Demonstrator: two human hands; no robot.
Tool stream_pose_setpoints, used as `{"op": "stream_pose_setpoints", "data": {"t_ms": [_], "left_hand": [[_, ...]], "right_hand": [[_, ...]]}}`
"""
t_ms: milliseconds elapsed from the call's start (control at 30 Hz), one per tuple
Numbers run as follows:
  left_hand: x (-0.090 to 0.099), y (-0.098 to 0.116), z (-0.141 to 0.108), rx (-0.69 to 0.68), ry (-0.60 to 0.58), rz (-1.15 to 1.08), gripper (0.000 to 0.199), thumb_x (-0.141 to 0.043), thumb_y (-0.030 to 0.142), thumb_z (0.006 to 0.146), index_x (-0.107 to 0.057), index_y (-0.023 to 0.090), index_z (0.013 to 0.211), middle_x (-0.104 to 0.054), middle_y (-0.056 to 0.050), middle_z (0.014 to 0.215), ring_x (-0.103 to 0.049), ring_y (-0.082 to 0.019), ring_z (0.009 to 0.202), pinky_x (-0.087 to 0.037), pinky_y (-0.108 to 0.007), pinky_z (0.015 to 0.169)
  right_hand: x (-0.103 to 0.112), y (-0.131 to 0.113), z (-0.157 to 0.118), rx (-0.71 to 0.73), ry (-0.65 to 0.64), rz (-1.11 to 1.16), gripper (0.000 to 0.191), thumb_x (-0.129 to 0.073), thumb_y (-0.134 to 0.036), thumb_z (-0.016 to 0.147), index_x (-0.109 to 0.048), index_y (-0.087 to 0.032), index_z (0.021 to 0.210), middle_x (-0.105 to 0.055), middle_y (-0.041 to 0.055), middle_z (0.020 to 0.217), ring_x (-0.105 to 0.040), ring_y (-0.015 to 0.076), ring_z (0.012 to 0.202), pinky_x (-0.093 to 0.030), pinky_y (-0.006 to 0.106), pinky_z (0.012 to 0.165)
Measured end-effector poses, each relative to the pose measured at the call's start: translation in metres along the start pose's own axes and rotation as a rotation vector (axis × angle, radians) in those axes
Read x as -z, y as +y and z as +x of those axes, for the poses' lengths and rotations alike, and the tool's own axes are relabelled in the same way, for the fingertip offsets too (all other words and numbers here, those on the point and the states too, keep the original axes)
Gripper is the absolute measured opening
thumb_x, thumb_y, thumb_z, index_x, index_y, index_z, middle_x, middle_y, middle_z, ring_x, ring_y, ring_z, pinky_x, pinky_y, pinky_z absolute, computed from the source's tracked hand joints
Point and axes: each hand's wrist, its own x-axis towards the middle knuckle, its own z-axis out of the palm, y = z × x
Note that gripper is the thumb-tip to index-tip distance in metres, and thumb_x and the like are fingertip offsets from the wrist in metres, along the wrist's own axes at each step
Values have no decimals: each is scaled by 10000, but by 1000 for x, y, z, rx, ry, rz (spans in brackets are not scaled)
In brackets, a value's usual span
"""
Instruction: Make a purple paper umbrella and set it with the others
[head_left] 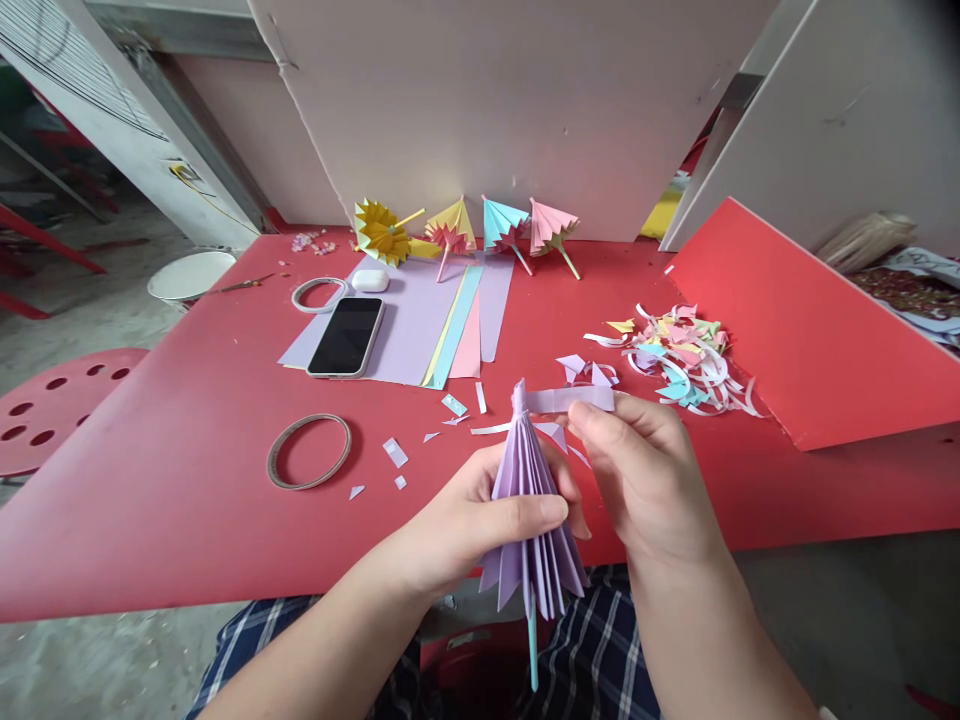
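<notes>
Red bench [187, 480]; over its near edge your left hand [476, 510] gripped a folded purple pleated-paper umbrella [517, 460], right hand [651, 470] pinched a lilac paper strip [553, 401]. Umbrella looked light, crushable; best held mid-pleats.

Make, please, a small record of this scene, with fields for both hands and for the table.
Left hand: around a pleated lilac paper umbrella, thumb across its folds
Right hand: pinches a lilac strip near one end
Strip: its other end at the umbrella's top
Handle: pale blue, pointing down
Table, back: four paper umbrellas in a row
Table, left: phone on paper sheets; tape roll nearer the person
Table, right: paper scraps beside a red board
</notes>
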Motion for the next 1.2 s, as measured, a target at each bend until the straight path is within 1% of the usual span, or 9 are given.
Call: {"op": "stream_pose_setpoints", "data": {"t_ms": [67, 200, 367, 467, 567, 700, 833, 967, 1200], "left_hand": [[0, 0, 0, -4, 8, 3, 184, -625, 304, 765, -549, 160, 850, -624, -52, 752, -582, -153, 715, -464, -285, 648], [-1, 0, 0, -16, 17, 1, 175, -621, 305, 769, -551, 163, 843, -621, -44, 740, -580, -154, 713, -454, -283, 650], [-1, 1, -1, -5, -4, -25, 172, -625, 293, 762, -550, 161, 843, -613, -42, 746, -580, -155, 709, -462, -298, 661], [-2, 1, -2, -24, -61, -91, 171, -619, 292, 761, -546, 160, 841, -597, -38, 727, -574, -159, 717, -460, -304, 663], [-2, 2, -2, -39, -87, -115, 170, -614, 288, 761, -546, 151, 834, -590, -40, 715, -569, -159, 724, -454, -295, 666], [-2, 2, -2, -17, -79, -96, 174, -619, 290, 758, -545, 151, 832, -591, -43, 722, -572, -160, 721, -454, -288, 655], [-2, 1, -1, -25, -69, -92, 181, -621, 300, 755, -544, 154, 829, -593, -44, 716, -579, -167, 718, -458, -297, 649], [-1, 0, -1, -23, -55, -90, 186, -625, 302, 754, -548, 155, 837, -598, -45, 712, -574, -164, 717, -464, -301, 649], [-1, 0, -1, -11, -31, -87, 170, -625, 287, 758, -555, 155, 838, -604, -40, 721, -570, -142, 666, -469, -275, 619]], "right_hand": [[1, 0, 0, 8, 3, -30, 203, -571, -378, 769, -688, -215, 733, -450, -45, 344, -438, 113, 280, -334, 225, 259], [2, 2, 1, 29, 44, -86, 215, -584, -389, 758, -691, -210, 707, -474, -32, 369, -456, 102, 320, -362, 218, 296], [4, 4, 0, 27, 35, -38, 201, -583, -369, 776, -696, -204, 774, -511, -29, 434, -484, 111, 341, -358, 220, 281], [5, -1, -1, -45, -7, -12, 225, -558, -380, 793, -695, -211, 850, -514, -31, 421, -496, 125, 326, -376, 227, 266], [4, -4, -2, -111, -67, -5, 251, -537, -382, 804, -689, -217, 914, -573, -17, 470, -495, 124, 307, -408, 243, 269], [-1, -1, -3, -65, -15, 33, 222, -557, -378, 785, -696, -210, 823, -518, -38, 401, -471, 123, 273, -390, 233, 231], [-6, 2, -2, 25, 57, 44, 179, -583, -330, 763, -685, -209, 680, -548, -31, 429, -450, 93, 265, -335, 187, 202], [-6, 2, -3, 19, 18, 33, 207, -560, -341, 777, -671, -211, 660, -509, -40, 379, -433, 95, 251, -343, 194, 215], [-5, 1, -5, -23, -18, 96, 198, -576, -340, 767, -647, -200, 647, -526, -42, 397, -446, 106, 238, -345, 200, 211]]}}
